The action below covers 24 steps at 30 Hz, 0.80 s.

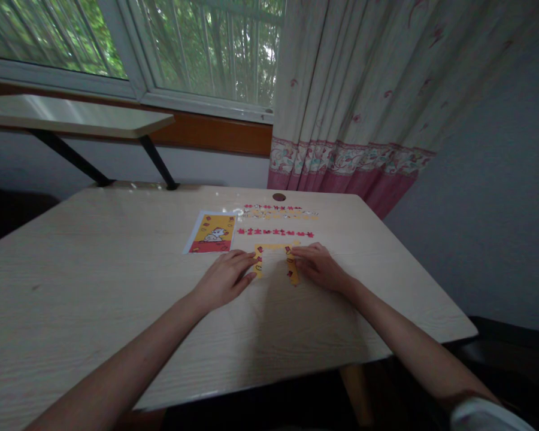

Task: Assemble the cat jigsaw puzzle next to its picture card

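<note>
A partly joined jigsaw frame of yellow pieces with red marks lies on the wooden table. My left hand rests flat, fingers stretched, touching the frame's left strip. My right hand lies on the table with its fingertips pressing the frame's right strip. Behind the frame lies a row of red loose pieces, and further back a row of pale and yellow pieces. A reference picture, yellow and red with a white animal, lies to the left.
A round brown hole cap sits near the table's far edge. A folding shelf on black brackets juts out under the window at the left. A flowered curtain hangs behind the table on the right.
</note>
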Available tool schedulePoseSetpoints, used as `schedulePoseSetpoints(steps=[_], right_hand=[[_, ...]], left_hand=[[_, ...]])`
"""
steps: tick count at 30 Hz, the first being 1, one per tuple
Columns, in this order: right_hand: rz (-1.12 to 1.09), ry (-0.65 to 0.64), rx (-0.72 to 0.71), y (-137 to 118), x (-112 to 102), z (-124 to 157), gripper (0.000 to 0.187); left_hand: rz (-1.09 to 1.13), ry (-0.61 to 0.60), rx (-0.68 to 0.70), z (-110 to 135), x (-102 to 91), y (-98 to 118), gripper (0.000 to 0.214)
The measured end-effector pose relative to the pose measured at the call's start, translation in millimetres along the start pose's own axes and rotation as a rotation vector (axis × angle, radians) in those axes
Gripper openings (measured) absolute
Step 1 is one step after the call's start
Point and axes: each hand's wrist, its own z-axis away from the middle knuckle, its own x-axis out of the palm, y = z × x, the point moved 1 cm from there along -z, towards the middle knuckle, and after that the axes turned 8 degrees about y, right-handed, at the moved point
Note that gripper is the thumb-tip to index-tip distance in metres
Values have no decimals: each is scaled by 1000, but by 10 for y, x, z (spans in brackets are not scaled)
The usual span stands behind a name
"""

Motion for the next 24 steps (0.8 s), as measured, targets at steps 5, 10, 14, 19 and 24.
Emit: schedulePoseSetpoints(steps=[5,10,14,19,24], right_hand=[[157,36,70,192,16,-41,38],[168,100,67,228,-2,-24,26],[159,173,68,251,0,-9,17],[136,169,75,279,15,-14,14],[68,125,97,299,-17,-26,17]], left_hand=[[-4,-8,-8,4,7,-14,32],[-2,-19,-5,1,3,-11,32],[1,-19,-7,-3,1,-10,32],[-8,-28,-8,1,2,-6,32],[14,-6,-19,-2,-16,19,30]])
